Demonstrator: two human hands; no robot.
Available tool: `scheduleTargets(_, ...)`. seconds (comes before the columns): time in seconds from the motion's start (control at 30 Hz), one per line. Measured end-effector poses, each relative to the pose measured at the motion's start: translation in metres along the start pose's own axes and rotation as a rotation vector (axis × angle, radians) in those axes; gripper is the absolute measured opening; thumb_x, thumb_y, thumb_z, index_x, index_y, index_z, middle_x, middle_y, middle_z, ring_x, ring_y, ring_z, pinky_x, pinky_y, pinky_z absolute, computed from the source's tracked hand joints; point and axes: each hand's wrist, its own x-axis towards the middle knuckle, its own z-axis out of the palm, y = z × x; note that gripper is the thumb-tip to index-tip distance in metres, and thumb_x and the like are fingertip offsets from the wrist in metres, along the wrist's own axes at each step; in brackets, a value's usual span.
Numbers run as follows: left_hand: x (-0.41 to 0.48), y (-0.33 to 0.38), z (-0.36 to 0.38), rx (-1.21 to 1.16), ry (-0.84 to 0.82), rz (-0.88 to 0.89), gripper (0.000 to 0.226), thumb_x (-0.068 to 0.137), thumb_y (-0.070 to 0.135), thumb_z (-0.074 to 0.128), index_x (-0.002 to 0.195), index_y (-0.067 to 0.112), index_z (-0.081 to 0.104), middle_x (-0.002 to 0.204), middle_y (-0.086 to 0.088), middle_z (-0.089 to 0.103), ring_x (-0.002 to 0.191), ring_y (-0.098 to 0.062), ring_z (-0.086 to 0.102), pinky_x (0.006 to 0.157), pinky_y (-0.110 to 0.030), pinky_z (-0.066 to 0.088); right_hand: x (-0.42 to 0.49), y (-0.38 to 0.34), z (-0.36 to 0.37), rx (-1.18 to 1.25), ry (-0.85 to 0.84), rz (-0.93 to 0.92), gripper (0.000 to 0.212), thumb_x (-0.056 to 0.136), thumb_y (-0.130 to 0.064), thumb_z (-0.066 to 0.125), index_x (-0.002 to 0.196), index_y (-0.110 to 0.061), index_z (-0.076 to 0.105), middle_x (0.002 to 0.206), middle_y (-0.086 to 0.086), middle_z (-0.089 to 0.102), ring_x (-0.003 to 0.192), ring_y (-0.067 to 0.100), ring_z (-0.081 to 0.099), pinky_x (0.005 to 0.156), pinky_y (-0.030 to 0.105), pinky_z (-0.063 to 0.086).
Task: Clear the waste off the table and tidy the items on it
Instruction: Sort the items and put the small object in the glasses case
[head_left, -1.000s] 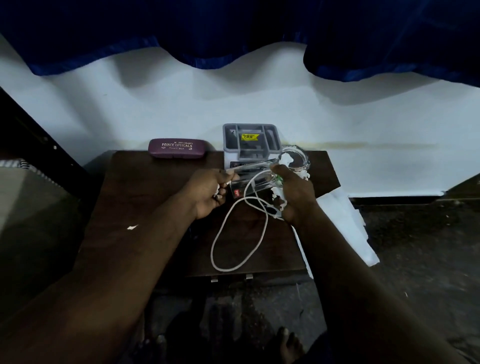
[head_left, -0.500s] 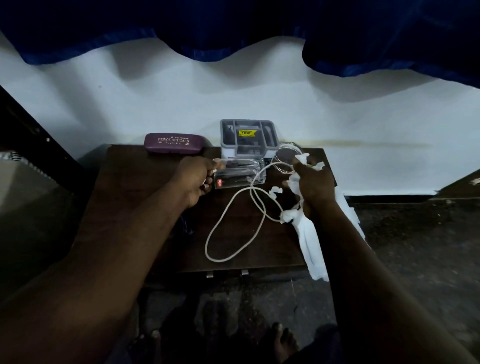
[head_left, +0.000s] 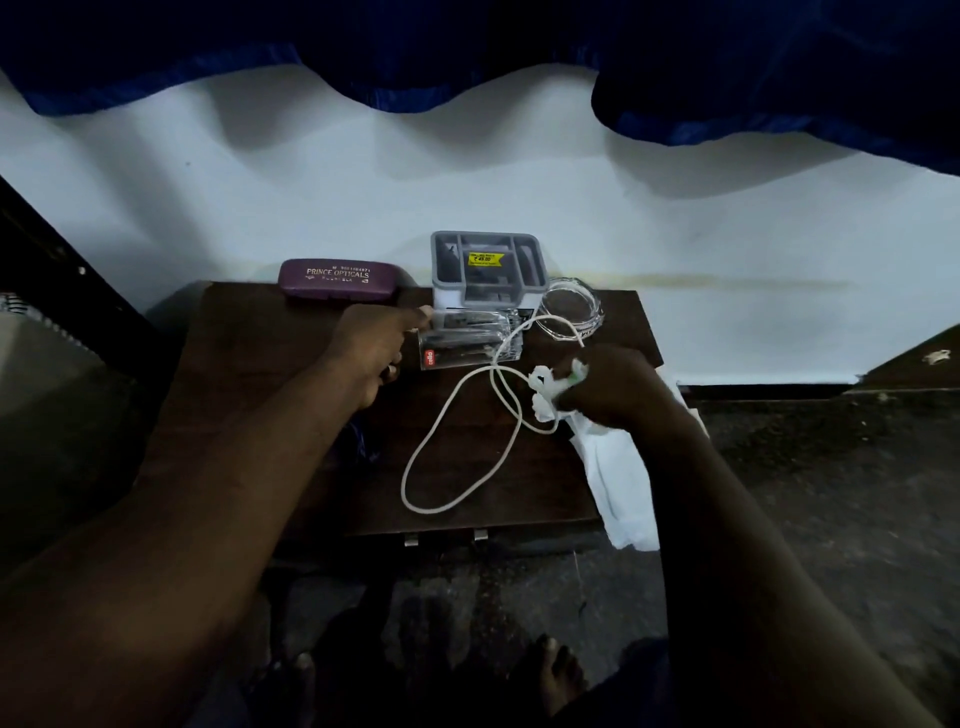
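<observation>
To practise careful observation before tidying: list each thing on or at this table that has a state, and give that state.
Spectacle case: closed, lying flat.
Grey organiser: upright, open-topped.
Pen pack: flat, its end held by left hand.
White cable: loose, looped, uncoiled.
Glass dish: upright, looks empty.
Crumpled paper: gripped in right hand.
White bag: hanging off the right edge of the table.

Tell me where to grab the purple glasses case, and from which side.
Grip the glasses case across its short width at mid-length, coming down from above. It lies flat with its long side along the table's back edge, close to the wall, so a rear approach looks blocked; the top and near side are open. The left hand is nearest but holds the pen packet.
</observation>
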Motion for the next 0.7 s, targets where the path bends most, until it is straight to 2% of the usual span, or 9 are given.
scheduleTargets(0.1, -0.004, 0.003, -0.001, 0.017, 0.057, 0.037, 0.026, 0.083, 0.038, 0.079, 0.076, 0.018, 0.064, 0.058, 0.005, 0.043, 0.047, -0.01, 0.035, 0.04, -0.019, 0.029, 0.0, -0.008, 0.013, -0.121, 0.009, -0.015, 0.035, 0.079, -0.032, 0.072, 0.113, -0.03, 0.072, 0.112, 0.004, 0.075, 0.104, 0.031, 0.071, 0.084, 0.035, 0.057)
scheduleTargets(0.23, -0.013, 0.009, -0.012, 0.085, 0.118, 0.104, 0.029, 0.082, 0.043, 0.077, 0.071, 0.019, 0.065, 0.059, 0.003, 0.051, 0.051, -0.014, 0.042, 0.048, -0.025, 0.033, -0.002, -0.01, 0.014, -0.079, 0.176, -0.038, 0.027, 0.079, -0.048, 0.075, 0.088, -0.022, 0.073, 0.098, 0.002, 0.076, 0.092, 0.03, 0.072, 0.069, 0.031, 0.049)
scheduleTargets(0.3, -0.014, 0.014, -0.024, 0.103, 0.1, 0.126, 0.026, 0.083, 0.043, 0.076, 0.072, 0.02, 0.071, 0.057, 0.009, 0.056, 0.053, -0.012, 0.046, 0.049, -0.024, 0.035, -0.002, -0.011, 0.011, -0.029, 0.236, -0.049, 0.025, 0.078, -0.046, 0.075, 0.074, -0.022, 0.067, 0.092, 0.003, 0.075, 0.089, 0.029, 0.071, 0.067, 0.029, 0.044)
scheduleTargets(0.37, -0.014, 0.016, -0.041, 0.125, 0.033, 0.133, 0.02, 0.088, 0.036, 0.072, 0.076, 0.02, 0.072, 0.055, 0.012, 0.058, 0.049, -0.009, 0.047, 0.045, -0.019, 0.034, -0.002, -0.016, 0.01, -0.03, 0.282, -0.103, 0.016, 0.079, -0.036, 0.074, 0.08, -0.021, 0.069, 0.094, 0.008, 0.075, 0.092, 0.034, 0.071, 0.07, 0.031, 0.046)
scheduleTargets(0.43, -0.015, 0.018, -0.059, 0.155, -0.036, 0.103, 0.012, 0.092, 0.022, 0.066, 0.082, 0.019, 0.073, 0.062, 0.009, 0.061, 0.044, -0.005, 0.048, 0.041, -0.016, 0.033, -0.002, -0.021, 0.015, -0.048, 0.281, -0.144, 0.019, 0.081, -0.035, 0.073, 0.091, -0.019, 0.072, 0.101, 0.009, 0.075, 0.098, 0.036, 0.07, 0.077, 0.034, 0.05)
scheduleTargets(0.5, -0.014, 0.02, -0.079, 0.291, -0.061, 0.101, 0.019, 0.093, 0.008, 0.059, 0.087, 0.016, 0.075, 0.071, 0.004, 0.065, 0.044, -0.003, 0.051, 0.039, -0.017, 0.035, -0.002, -0.023, 0.022, -0.056, 0.243, -0.161, 0.027, 0.084, -0.042, 0.072, 0.098, -0.019, 0.071, 0.106, 0.008, 0.075, 0.103, 0.036, 0.069, 0.081, 0.036, 0.052)
scheduleTargets(0.57, -0.016, 0.024, -0.102, 0.539, -0.084, 0.113, 0.025, 0.094, -0.002, 0.054, 0.102, 0.008, 0.075, 0.079, -0.004, 0.068, 0.05, -0.005, 0.058, 0.043, -0.019, 0.042, -0.001, -0.022, 0.028, -0.051, 0.235, -0.157, 0.03, 0.087, -0.044, 0.072, 0.102, -0.018, 0.072, 0.108, 0.01, 0.075, 0.104, 0.037, 0.069, 0.082, 0.039, 0.054)
scheduleTargets(0.63, -0.02, 0.025, -0.12, 0.752, -0.158, 0.076, 0.027, 0.099, -0.004, 0.051, 0.116, -0.002, 0.071, 0.09, -0.015, 0.07, 0.061, -0.01, 0.065, 0.054, -0.021, 0.049, -0.001, -0.02, 0.029, -0.012, 0.248, -0.137, 0.029, 0.088, -0.043, 0.072, 0.102, -0.017, 0.072, 0.107, 0.013, 0.075, 0.104, 0.039, 0.069, 0.083, 0.04, 0.055)
scheduleTargets(0.7, -0.031, 0.015, -0.135, 1.02, -0.114, 0.138, 0.021, 0.1, 0.009, 0.058, 0.11, 0.001, 0.075, 0.109, -0.017, 0.073, 0.088, -0.021, 0.07, 0.074, -0.024, 0.052, -0.004, -0.021, 0.03, 0.038, 0.267, -0.109, 0.025, 0.088, -0.038, 0.072, 0.103, -0.018, 0.071, 0.106, 0.017, 0.074, 0.102, 0.042, 0.069, 0.083, 0.041, 0.055)
